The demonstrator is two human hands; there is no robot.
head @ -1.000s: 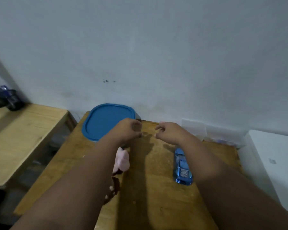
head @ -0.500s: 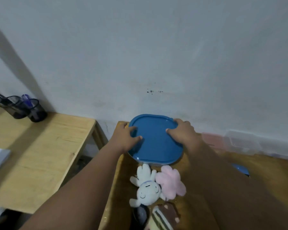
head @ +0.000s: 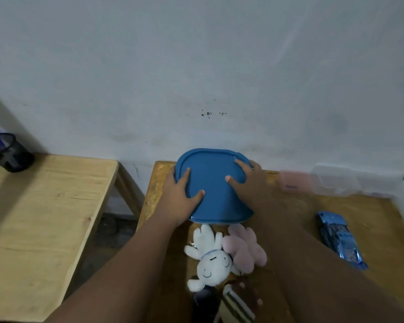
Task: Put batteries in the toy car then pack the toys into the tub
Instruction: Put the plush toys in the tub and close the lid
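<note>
A tub with a blue lid (head: pixel 211 183) stands at the far left corner of the wooden table (head: pixel 301 213), against the wall. My left hand (head: pixel 181 193) grips the lid's left edge, thumb on top. My right hand (head: pixel 247 180) holds its right edge, fingers spread over the lid. Just in front of the tub lie a white plush toy (head: pixel 210 259) with a drawn face and a pink plush toy (head: pixel 245 248). A brown and striped toy (head: pixel 239 301) lies nearer me. The blue toy car (head: pixel 339 238) rests on the table at the right.
A lighter wooden desk (head: pixel 37 217) stands to the left across a gap, with a black mesh pen cup (head: pixel 12 152) on it. Clear and pink plastic boxes (head: pixel 313 183) sit along the wall at the right. The wall rises directly behind the tub.
My hands moved from the middle of the table onto the blue lid and now grip its two sides. The view swung left, so the car now sits far right.
</note>
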